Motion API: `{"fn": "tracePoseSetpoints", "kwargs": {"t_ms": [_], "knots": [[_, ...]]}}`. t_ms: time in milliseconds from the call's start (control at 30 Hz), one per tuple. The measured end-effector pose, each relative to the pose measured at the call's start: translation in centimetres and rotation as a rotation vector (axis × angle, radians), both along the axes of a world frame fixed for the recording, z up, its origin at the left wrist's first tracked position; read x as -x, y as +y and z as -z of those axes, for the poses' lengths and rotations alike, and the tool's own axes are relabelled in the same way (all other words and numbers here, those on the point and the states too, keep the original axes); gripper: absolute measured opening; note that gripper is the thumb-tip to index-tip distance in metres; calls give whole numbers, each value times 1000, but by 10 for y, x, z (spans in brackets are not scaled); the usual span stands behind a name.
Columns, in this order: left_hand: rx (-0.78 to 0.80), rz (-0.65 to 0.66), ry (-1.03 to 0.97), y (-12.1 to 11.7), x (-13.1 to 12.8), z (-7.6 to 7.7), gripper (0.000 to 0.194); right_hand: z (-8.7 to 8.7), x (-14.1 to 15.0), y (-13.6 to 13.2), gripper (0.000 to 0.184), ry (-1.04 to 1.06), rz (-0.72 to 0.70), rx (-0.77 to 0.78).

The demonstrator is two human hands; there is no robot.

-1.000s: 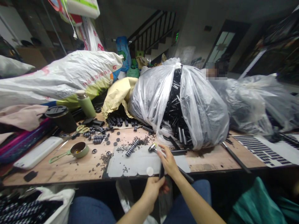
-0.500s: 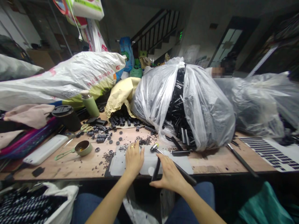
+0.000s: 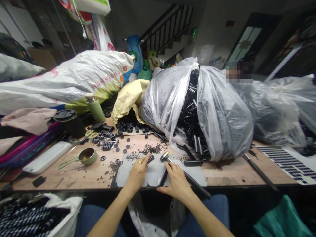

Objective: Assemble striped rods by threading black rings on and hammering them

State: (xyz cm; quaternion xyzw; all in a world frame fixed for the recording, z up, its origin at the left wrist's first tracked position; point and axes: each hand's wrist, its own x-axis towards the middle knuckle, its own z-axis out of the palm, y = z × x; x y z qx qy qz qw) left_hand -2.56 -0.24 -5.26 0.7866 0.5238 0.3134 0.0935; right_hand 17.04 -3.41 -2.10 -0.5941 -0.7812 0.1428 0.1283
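My left hand [image 3: 137,170], a ring on one finger, is over the pale plastic mat [image 3: 154,176]. Its index finger is stretched forward, and a small black ribbed piece with pale marks [image 3: 150,159] sits between that finger and the thumb. To the right, my right hand [image 3: 178,181] grips a short black tube [image 3: 163,178] between fingertips and thumb, over the mat's front edge. A small hammer [image 3: 164,156] lies beyond this hand; its dark handle [image 3: 197,187] passes beneath the hand and past the table edge.
Tiny dark pieces [image 3: 151,149] are scattered behind the mat. A large clear bag of black tubes [image 3: 170,98] bulges at the back. On the left are a green metal cup [image 3: 88,156], scissors [image 3: 90,134] and a bottle [image 3: 95,110]. A striped sheet [image 3: 283,161] lies right.
My left hand has shifted slightly left and down, and the ribbed piece now shows beside its fingers. My right hand has drawn a little closer around the black tube.
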Motion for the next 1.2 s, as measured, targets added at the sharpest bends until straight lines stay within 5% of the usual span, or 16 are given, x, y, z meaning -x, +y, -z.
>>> {"fn": "tracePoseSetpoints", "kwargs": {"t_ms": [133, 433, 700, 833, 967, 1100, 1200], "knots": [[28, -50, -14, -9, 12, 1, 34, 4, -1, 1, 95, 6, 1, 0], [171, -65, -254, -12, 15, -39, 18, 7, -1, -1, 96, 6, 3, 10], [268, -29, -660, 8, -5, -12, 47, 8, -1, 0, 101, 40, 2, 16], [275, -105, -758, 14, -6, -1, 44, 10, -2, 0, 105, 50, 4, 18], [384, -195, -935, 15, -2, -3, 51, 10, -2, -1, 103, 36, 7, 30], [461, -129, -1091, 18, -4, -11, 62, 9, -3, 0, 102, 23, 2, 36], [388, -125, -965, 20, -7, -11, 59, 10, -3, 1, 103, 23, -10, 34]]}}
